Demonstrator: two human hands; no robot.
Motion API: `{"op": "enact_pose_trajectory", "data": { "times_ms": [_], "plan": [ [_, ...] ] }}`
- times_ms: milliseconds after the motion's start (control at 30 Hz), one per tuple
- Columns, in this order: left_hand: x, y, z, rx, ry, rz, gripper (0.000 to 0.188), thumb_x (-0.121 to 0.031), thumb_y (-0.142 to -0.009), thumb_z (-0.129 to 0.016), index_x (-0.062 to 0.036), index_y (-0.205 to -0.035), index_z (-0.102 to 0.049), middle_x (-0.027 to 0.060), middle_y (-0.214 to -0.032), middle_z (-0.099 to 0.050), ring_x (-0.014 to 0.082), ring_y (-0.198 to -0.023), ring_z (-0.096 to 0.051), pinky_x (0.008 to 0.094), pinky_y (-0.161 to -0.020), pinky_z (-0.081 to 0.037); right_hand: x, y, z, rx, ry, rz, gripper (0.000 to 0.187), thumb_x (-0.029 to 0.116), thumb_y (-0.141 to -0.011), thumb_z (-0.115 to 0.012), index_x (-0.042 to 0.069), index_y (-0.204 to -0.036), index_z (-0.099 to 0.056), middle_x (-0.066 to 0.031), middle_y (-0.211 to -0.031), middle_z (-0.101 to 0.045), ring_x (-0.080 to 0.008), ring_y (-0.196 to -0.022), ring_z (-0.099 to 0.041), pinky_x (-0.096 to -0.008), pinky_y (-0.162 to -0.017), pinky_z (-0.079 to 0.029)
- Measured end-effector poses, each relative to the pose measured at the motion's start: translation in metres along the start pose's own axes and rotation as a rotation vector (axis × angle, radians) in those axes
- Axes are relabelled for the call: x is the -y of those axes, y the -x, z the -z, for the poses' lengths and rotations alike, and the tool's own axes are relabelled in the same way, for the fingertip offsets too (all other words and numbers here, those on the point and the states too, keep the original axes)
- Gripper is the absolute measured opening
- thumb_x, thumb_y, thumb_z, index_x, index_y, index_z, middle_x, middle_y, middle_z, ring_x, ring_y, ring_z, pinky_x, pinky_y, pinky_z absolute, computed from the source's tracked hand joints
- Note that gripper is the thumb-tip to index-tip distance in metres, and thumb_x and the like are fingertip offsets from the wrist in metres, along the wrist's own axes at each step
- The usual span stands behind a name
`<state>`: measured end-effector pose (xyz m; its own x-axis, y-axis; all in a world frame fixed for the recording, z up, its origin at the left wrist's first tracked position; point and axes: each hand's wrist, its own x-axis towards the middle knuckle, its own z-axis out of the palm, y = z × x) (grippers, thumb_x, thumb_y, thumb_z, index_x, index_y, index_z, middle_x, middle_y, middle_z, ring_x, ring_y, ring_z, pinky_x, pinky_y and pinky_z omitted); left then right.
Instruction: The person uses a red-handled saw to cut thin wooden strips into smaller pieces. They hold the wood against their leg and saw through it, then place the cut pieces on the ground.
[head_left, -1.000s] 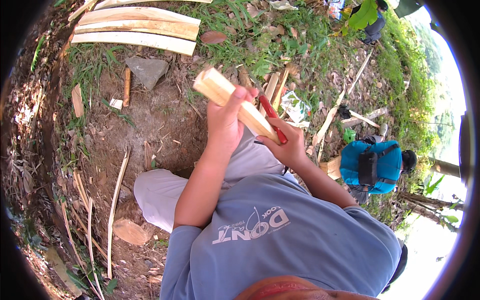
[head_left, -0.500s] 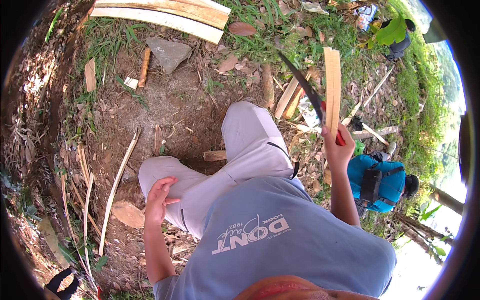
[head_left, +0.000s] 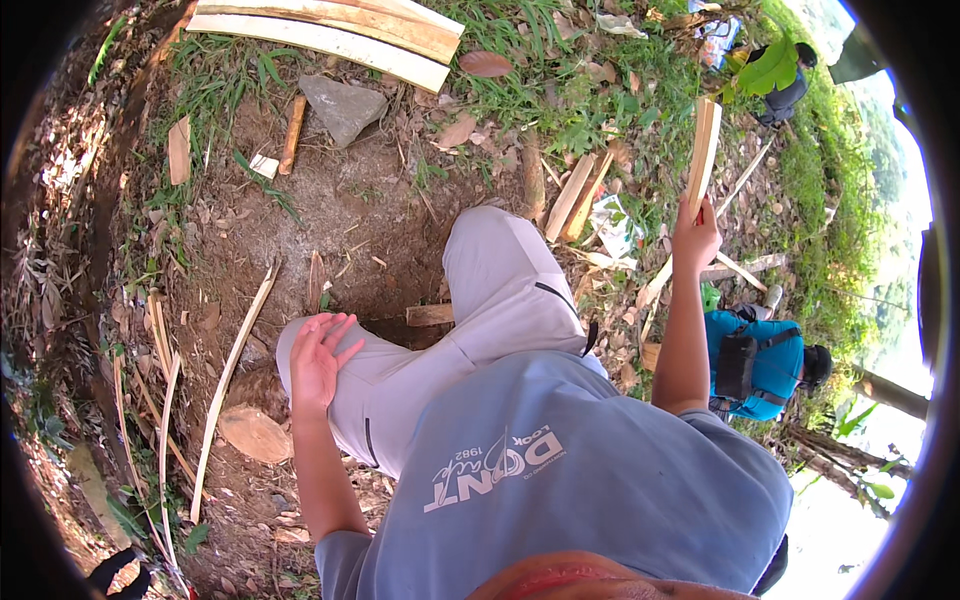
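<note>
My right hand (head_left: 696, 238) is raised at the right, its fingers closed round the lower end of a pale wooden strip (head_left: 705, 150). The strip points upward and is held clear of the ground. No curved blade or red handle can be made out at this hand now. My left hand (head_left: 322, 360) is open by my bent left knee, fingers spread and nothing in it. A cut round of wood (head_left: 257, 433) lies on the ground below and left of that hand.
Long pale boards (head_left: 330, 40) lie at the top, near a grey stone (head_left: 343, 108). Thin split strips (head_left: 232, 380) lie on the left, short wood pieces (head_left: 578, 200) ahead of my right knee. A person in blue (head_left: 755, 365) is close on the right; another (head_left: 788, 88) is farther off.
My right hand has moved up and outward with the wooden strip, which now tilts right. The dark curved blade with its red handle has gone from sight. My left hand has shifted slightly up toward the knee.
</note>
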<state>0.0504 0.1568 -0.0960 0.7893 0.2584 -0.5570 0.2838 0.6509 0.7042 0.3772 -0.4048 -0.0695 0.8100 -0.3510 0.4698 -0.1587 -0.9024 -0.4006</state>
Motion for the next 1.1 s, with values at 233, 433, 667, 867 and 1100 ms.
{"op": "enact_pose_trajectory", "data": {
  "times_ms": [233, 433, 667, 867, 1100],
  "plan": [
    [0.000, -0.033, 0.003, 0.003, -0.072, 0.173, 0.032, -0.028, -0.112, -0.058, -0.0044, -0.133, -0.060, 0.0194, -0.135, -0.066, 0.0416, -0.138, -0.061, 0.0683, -0.108, -0.054, -0.008, 0.017, -0.118, 0.167, 0.255, -0.201, 0.038, 0.048, -0.099, -0.070, 0.012, -0.110, -0.073, -0.0179, -0.092, -0.080, -0.0440, -0.089, -0.078, -0.0571, -0.077, -0.062],
    [-0.009, -0.050, 0.011, 0.028, -0.020, 0.292, 0.033, -0.029, -0.113, -0.057, -0.0023, -0.134, -0.055, 0.0239, -0.135, -0.064, 0.0454, -0.136, -0.061, 0.0716, -0.107, -0.054, 0.030, 0.057, -0.181, 0.317, 0.236, -0.324, 0.041, 0.046, -0.102, -0.067, 0.008, -0.117, -0.071, -0.0246, -0.103, -0.079, -0.0459, -0.098, -0.078, -0.0565, -0.083, -0.062],
    [0.004, -0.089, 0.031, -0.091, -0.159, 0.072, 0.028, -0.029, -0.111, -0.060, -0.0107, -0.132, -0.056, 0.0161, -0.132, -0.065, 0.0345, -0.134, -0.062, 0.0648, -0.106, -0.053, 0.031, 0.089, -0.233, 0.586, 0.179, -0.311, 0.083, 0.072, -0.082, -0.082, 0.005, -0.130, -0.070, -0.0249, -0.121, -0.077, -0.0414, -0.115, -0.075, -0.0536, -0.095, -0.061],
    [0.009, -0.129, 0.061, -0.294, -0.513, 0.066, 0.020, -0.027, -0.111, -0.060, -0.0128, -0.125, -0.058, 0.0099, -0.128, -0.066, 0.0257, -0.129, -0.063, 0.0592, -0.106, -0.050, 0.008, 0.090, -0.208, 0.593, 0.052, -0.368, 0.065, 0.062, -0.083, -0.086, 0.009, -0.118, -0.075, -0.0151, -0.108, -0.081, -0.0376, -0.106, -0.077, -0.0506, -0.091, -0.060],
    [-0.010, -0.057, 0.041, -0.060, -0.099, 0.199, 0.033, -0.027, -0.111, -0.061, 0.0002, -0.129, -0.061, 0.0198, -0.131, -0.067, 0.0353, -0.128, -0.067, 0.0600, -0.110, -0.054, -0.084, 0.044, -0.147, 0.302, -0.046, -0.268, 0.033, 0.028, -0.096, -0.073, 0.015, -0.125, -0.076, -0.0107, -0.105, -0.083, -0.0323, -0.105, -0.078, -0.0461, -0.091, -0.060]
  ]
}}
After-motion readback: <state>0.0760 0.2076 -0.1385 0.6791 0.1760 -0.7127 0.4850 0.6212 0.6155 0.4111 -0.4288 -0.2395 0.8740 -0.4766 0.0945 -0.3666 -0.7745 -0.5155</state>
